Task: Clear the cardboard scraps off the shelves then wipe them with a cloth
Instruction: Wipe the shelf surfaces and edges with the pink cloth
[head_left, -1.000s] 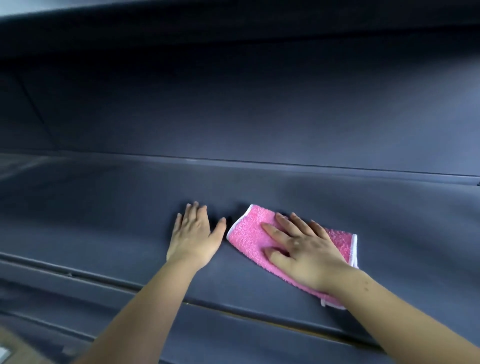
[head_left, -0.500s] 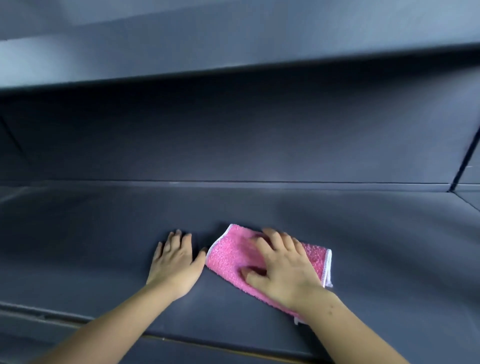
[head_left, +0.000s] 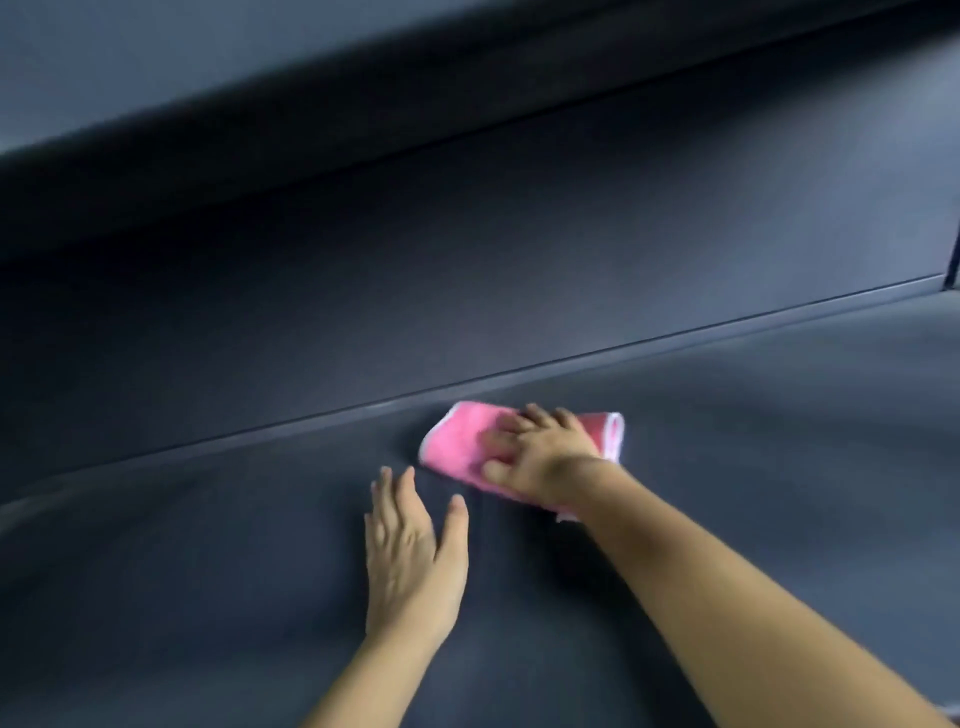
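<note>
A folded pink cloth (head_left: 460, 441) with a white hem lies flat on the dark grey shelf (head_left: 753, 441), close to its back wall. My right hand (head_left: 540, 457) presses down on the cloth with spread fingers and covers its middle. My left hand (head_left: 410, 556) rests palm down on the bare shelf, nearer to me and just left of the cloth, fingers apart and holding nothing. No cardboard scraps show on this shelf.
The shelf's back wall (head_left: 467, 291) rises right behind the cloth. Another dark shelf (head_left: 208, 78) overhangs above. A vertical upright (head_left: 953, 260) stands at the far right edge. The picture is tilted and slightly blurred.
My right hand has slid the pink cloth away from me toward the back wall. My left hand has stayed nearer, so the two hands are further apart. The view has tilted.
</note>
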